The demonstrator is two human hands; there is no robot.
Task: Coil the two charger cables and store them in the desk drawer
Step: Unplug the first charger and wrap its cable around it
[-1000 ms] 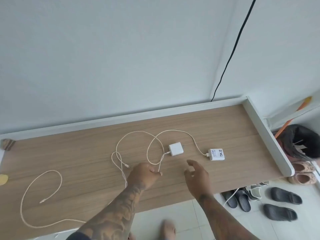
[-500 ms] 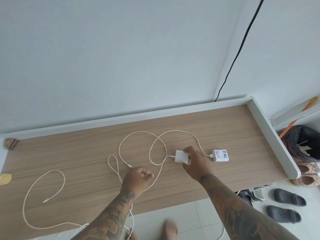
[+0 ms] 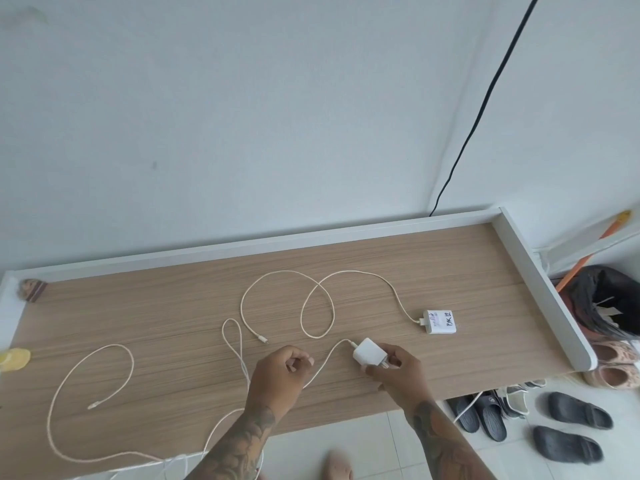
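Note:
Two white charger cables lie on the wooden desk. My right hand grips a plain white charger block just above the desk's front part. Its cable runs left into my left hand, whose curled fingers hold it. That cable continues left in a narrow loop and a long curve over the desk's front edge. The second charger block, with a handwritten label, lies to the right; its cable forms two loops at the desk's middle. No drawer is visible.
A white raised rim runs along the desk's back and right side. A small brown object and a yellow one sit at the left end. Sandals and shoes lie on the tiled floor at right. A black cable hangs down the wall corner.
My right hand reached to the plain charger block, gripped it and pulled it toward the desk's front. My left hand kept hold of the cable, which straightened between both hands.

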